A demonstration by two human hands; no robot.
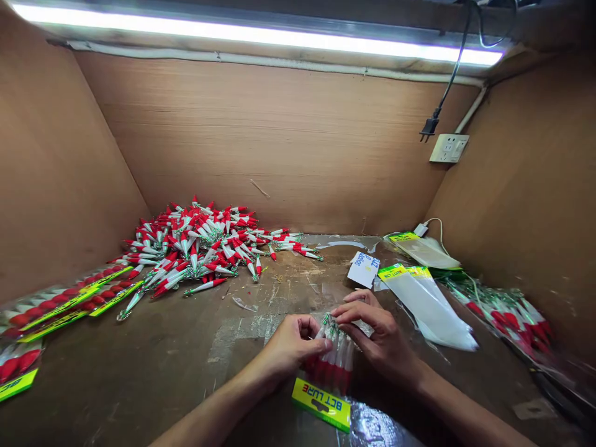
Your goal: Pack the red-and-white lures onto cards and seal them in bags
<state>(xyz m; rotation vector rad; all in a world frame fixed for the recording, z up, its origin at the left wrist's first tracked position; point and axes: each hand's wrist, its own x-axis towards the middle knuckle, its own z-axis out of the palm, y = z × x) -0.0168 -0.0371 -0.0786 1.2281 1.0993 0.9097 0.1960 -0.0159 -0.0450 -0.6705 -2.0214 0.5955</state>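
A clear bag of red-and-white fishing lures (333, 367) lies in front of me, its yellow-green header card (321, 405) toward me and upside down. The green hook ends of the lures point away, at the bag's far end. My left hand (295, 344) pinches the left side of this bag between thumb and curled fingers. At the far right corner my right hand (377, 329) has its thumb and fingertips closed on the bag by the hooks. What exactly lies between those fingertips is partly hidden.
A big pile of loose lures (200, 242) lies at the back left. Filled bags (69, 301) rest at the left edge. Flat bags (428, 304), a handwritten white card (364, 269) and more lures (512, 320) are on the right. A plug (429, 126) hangs near the wall socket (449, 148).
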